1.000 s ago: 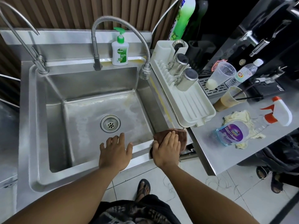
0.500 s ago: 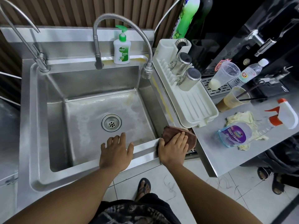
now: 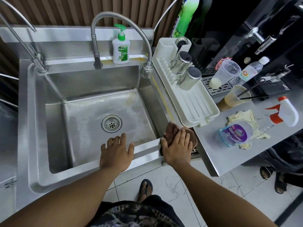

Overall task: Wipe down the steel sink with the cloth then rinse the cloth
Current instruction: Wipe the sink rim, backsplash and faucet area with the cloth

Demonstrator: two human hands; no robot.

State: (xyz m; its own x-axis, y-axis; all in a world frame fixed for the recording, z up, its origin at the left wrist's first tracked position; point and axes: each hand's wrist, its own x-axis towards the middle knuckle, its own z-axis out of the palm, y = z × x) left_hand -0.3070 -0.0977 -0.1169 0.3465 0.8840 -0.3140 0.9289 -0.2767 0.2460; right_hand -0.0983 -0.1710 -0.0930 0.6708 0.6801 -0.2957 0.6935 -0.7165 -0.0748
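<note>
Cloth (image 3: 170, 131): brown, lies bunched on front right corner of sink (image 3: 91, 79) rim, just beside dish rack (image 3: 193, 102) | right hand (image 3: 177, 149): presses flat on cloth, fingers straight | left hand (image 3: 116, 153): rests flat on front rim, fingers spread, holds nothing | soap bottle (image 3: 121, 51): stands upright on back ledge | spray bottle (image 3: 236, 134): lies on counter at right

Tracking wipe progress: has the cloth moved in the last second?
Yes. The cloth slid right along the sink front rim, into the corner by the rack.
</note>
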